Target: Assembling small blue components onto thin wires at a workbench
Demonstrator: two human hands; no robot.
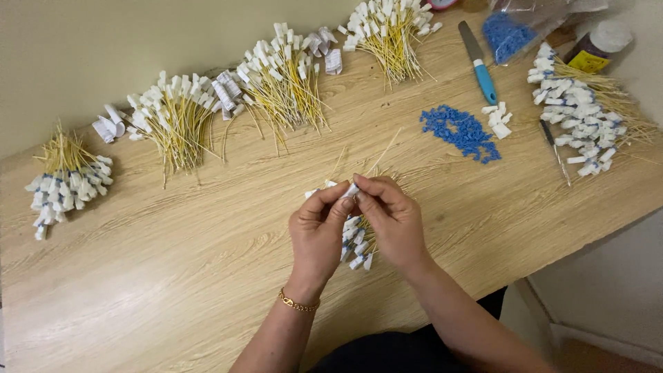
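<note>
My left hand [319, 231] and my right hand [394, 220] meet over the middle of the wooden table [173, 276]. Both pinch one small white connector [351, 190] at their fingertips; its thin yellow fibre [382, 153] runs up and away. Under and between the hands lies a small bundle of yellow fibres with white connector ends [359, 250], partly hidden by my fingers. A gold bracelet [298, 302] sits on my left wrist.
Several bundles of yellow fibres with white connectors lie along the back: far left [65, 181], centre left [173, 114], centre [283, 72], top [390, 31], right [580, 117]. A pile of blue caps [461, 131], a blue-handled knife [480, 63], a bag of blue caps [511, 31] and tweezers [556, 150] lie to the right.
</note>
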